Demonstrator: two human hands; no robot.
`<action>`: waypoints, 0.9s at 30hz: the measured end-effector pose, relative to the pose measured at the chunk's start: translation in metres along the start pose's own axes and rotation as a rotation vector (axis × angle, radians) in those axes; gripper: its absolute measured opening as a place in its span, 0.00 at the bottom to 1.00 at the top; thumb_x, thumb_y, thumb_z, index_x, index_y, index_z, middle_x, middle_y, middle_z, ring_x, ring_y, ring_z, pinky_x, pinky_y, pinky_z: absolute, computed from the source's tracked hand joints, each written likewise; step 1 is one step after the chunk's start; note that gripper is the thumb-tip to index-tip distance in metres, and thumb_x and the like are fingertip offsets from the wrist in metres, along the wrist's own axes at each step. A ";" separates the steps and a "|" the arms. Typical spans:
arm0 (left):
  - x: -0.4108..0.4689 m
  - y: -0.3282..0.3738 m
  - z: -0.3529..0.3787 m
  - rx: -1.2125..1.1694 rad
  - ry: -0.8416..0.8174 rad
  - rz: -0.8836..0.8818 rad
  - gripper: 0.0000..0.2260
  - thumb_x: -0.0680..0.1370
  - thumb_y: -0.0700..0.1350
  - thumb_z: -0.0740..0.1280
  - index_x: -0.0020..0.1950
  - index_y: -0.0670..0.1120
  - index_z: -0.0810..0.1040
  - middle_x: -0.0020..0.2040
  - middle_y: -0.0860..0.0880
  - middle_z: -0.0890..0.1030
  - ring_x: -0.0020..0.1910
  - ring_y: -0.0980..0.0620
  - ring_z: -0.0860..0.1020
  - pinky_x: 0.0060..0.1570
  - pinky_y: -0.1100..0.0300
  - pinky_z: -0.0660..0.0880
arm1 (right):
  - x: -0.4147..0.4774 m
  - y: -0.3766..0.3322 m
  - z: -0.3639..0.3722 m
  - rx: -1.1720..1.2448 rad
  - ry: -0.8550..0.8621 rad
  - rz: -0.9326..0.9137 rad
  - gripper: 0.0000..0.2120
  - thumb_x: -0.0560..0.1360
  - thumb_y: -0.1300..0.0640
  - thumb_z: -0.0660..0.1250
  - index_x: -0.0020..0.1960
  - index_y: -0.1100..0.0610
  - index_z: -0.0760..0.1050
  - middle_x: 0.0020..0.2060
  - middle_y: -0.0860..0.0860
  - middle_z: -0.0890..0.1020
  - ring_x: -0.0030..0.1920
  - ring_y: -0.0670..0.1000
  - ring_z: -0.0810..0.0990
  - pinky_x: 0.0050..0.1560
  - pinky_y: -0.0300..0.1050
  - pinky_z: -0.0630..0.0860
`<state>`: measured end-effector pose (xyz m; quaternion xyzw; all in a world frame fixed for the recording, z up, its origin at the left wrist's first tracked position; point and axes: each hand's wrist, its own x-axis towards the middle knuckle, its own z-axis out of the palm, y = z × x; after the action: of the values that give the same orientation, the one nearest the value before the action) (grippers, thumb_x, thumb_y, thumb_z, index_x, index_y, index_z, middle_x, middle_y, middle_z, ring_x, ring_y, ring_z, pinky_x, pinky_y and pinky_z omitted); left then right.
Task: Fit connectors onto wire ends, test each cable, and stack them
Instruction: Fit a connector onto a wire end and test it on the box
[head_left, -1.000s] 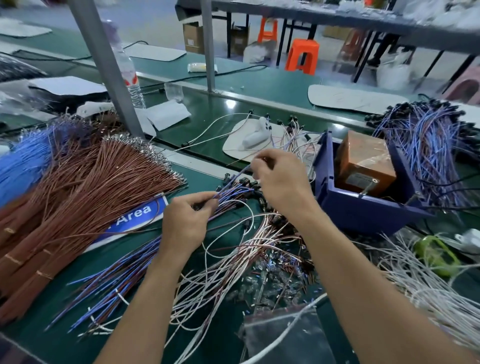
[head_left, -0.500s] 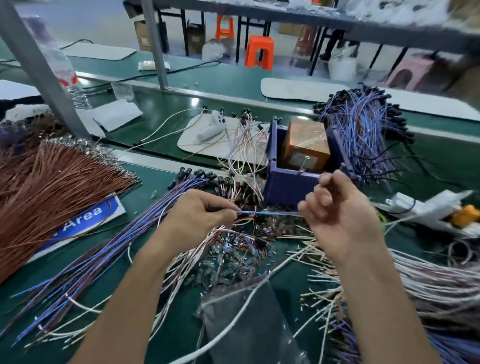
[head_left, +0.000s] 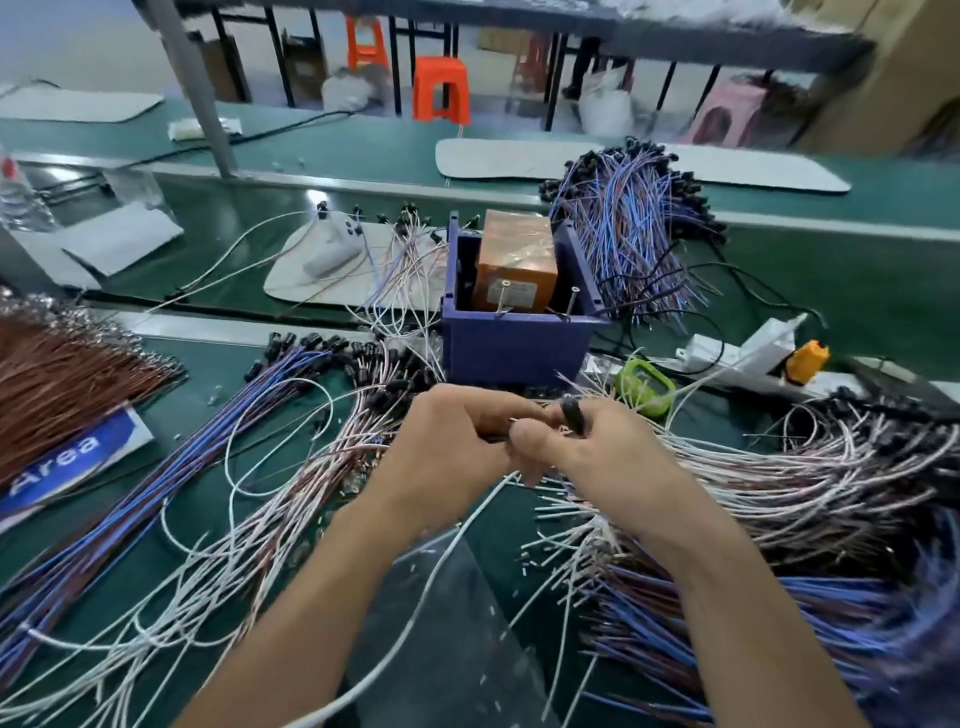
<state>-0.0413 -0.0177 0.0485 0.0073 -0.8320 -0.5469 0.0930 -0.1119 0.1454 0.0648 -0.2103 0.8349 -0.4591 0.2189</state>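
**Two hands, one connector, at the near middle of the counter**

Both hands meet just in front of the blue bin (head_left: 514, 348) on the green counter (head_left: 831, 291); the left hand (head_left: 447, 452) is curled, thumb and fingertips pinched on what looks to be a wire end, mostly hidden in the grip; the right hand (head_left: 597, 452) is curled too, holding a small black connector (head_left: 571, 415) between thumb and forefinger, touching the left fingertips. The step in hand appears to be seating that connector; to do it well, keep the pinch close to the wire's tip so it cannot buckle; line the connector's opening straight with the wire before pushing; press along the wire's axis, not across it; feel for a firm stop. An orange box (head_left: 514, 249) stands in the bin, likely the tester; a bundle of blue cables (head_left: 634, 228) lies far right of it; loose pale wires (head_left: 779, 483) fan out at the right, so lift the held wire clear of them.
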 end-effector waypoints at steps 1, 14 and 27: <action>0.000 0.000 -0.001 -0.015 0.022 0.008 0.10 0.72 0.49 0.78 0.49 0.63 0.87 0.39 0.59 0.87 0.39 0.61 0.85 0.40 0.66 0.79 | -0.001 0.004 -0.003 0.031 0.030 0.012 0.16 0.67 0.39 0.70 0.38 0.51 0.83 0.27 0.45 0.81 0.30 0.46 0.75 0.37 0.44 0.70; 0.004 -0.026 -0.040 0.039 0.191 -0.187 0.12 0.72 0.42 0.79 0.43 0.61 0.88 0.34 0.54 0.86 0.30 0.60 0.78 0.35 0.64 0.75 | -0.016 0.037 -0.010 0.358 0.142 0.094 0.11 0.78 0.61 0.71 0.38 0.59 0.85 0.23 0.49 0.68 0.24 0.47 0.62 0.24 0.35 0.60; 0.007 -0.010 -0.025 -0.227 -0.077 -0.142 0.08 0.67 0.42 0.80 0.43 0.52 0.90 0.34 0.46 0.86 0.31 0.55 0.79 0.34 0.65 0.77 | -0.015 0.016 0.007 0.239 -0.009 -0.026 0.06 0.76 0.60 0.73 0.40 0.58 0.84 0.28 0.52 0.84 0.29 0.44 0.75 0.35 0.36 0.71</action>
<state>-0.0453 -0.0451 0.0499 0.0347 -0.7651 -0.6426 0.0220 -0.0986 0.1565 0.0507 -0.1956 0.7705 -0.5571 0.2402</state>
